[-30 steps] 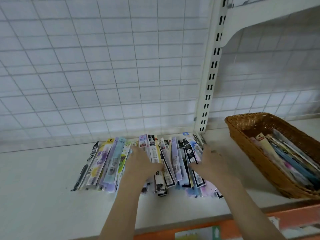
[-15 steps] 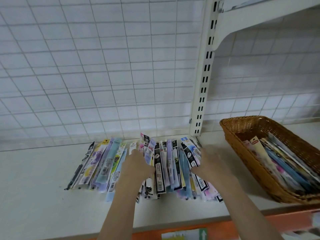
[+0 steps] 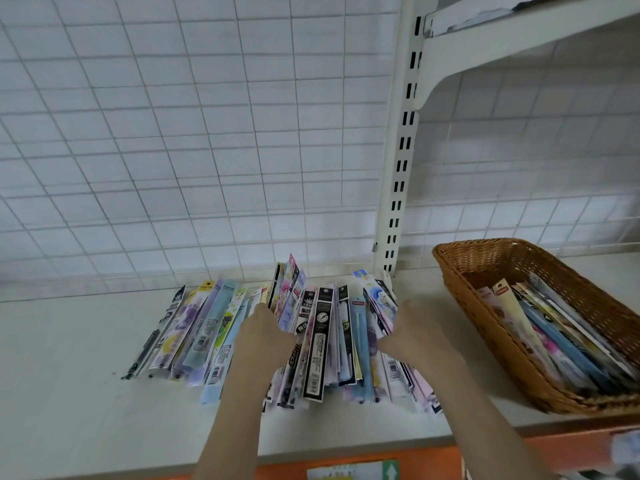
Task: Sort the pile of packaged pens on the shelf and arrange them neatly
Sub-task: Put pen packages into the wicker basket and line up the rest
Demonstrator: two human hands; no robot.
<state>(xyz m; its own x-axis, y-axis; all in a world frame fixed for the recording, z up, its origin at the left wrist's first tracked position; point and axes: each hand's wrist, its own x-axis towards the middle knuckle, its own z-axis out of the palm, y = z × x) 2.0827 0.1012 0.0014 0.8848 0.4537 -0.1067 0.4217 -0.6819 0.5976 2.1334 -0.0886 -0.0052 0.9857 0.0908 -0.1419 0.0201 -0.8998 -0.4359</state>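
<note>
Packaged pens [image 3: 325, 337]: long, narrow, glossy printed sleeves in black, lilac, pale blue and pink, bunched on edge and fanned in a loose pile at the middle of the shelf, their far ends near the back edge.

Shelf [image 3: 69, 393]: flat, matt, off-white board with an orange front lip.

Back panel [image 3: 173, 133]: white wire grid, square mesh, standing along the rear edge of the shelf.

Upright [image 3: 398, 168]: white slotted metal post, at the back edge behind the pile.

Basket [image 3: 460, 282]: brown woven wicker, rectangular, sloping walls, at the right end of the shelf, holding more flat packets; apart from the pile.

Flat row of packets [image 3: 194, 334]: lilac, teal and black sleeves laid side by side, left of the pile and touching it.

Left hand [image 3: 266, 337]: forearm bare, reaching forward, fingers curled against the left flank of the bunch, pressing it inward.

Right hand [image 3: 412, 334]: forearm bare, fingers curled against the right flank. The bunch sits squeezed between both hands.
</note>
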